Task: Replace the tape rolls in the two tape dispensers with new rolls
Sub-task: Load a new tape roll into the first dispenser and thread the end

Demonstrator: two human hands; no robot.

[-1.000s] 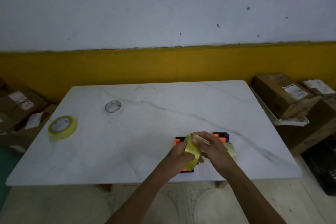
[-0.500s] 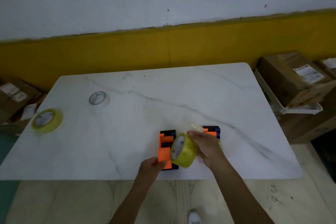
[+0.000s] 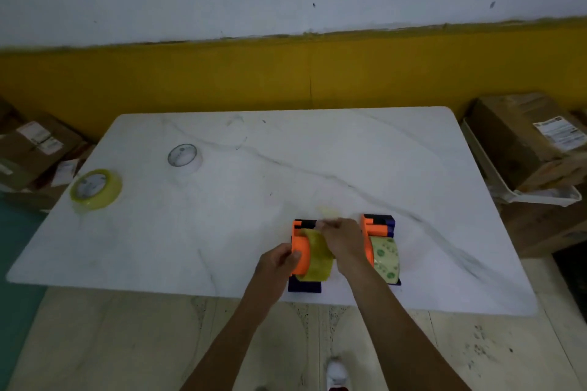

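Note:
Two orange and dark blue tape dispensers stand side by side near the table's front edge. The left dispenser [image 3: 300, 251] carries a yellow tape roll [image 3: 316, 259]. My left hand [image 3: 279, 260] grips its orange side. My right hand [image 3: 341, 240] pinches the loose yellow tape end [image 3: 327, 211] above the dispenser's far end. The right dispenser [image 3: 378, 227] holds a pale roll with green prints [image 3: 386, 259]. A yellow roll [image 3: 96, 189] lies flat at the table's left edge, and a clear roll [image 3: 184, 157] lies further in.
The white marble table [image 3: 317, 168] stands against a yellow and white wall. Cardboard boxes [image 3: 524, 140] and a white tray [image 3: 524, 195] are stacked to the right, more boxes [image 3: 35, 146] to the left. A shoe [image 3: 338, 373] shows on the tiled floor.
The yellow roll, held in the air by my right hand, now sits in the left dispenser. My left hand moved onto the dispenser's side and my right hand pulled the tape end forward.

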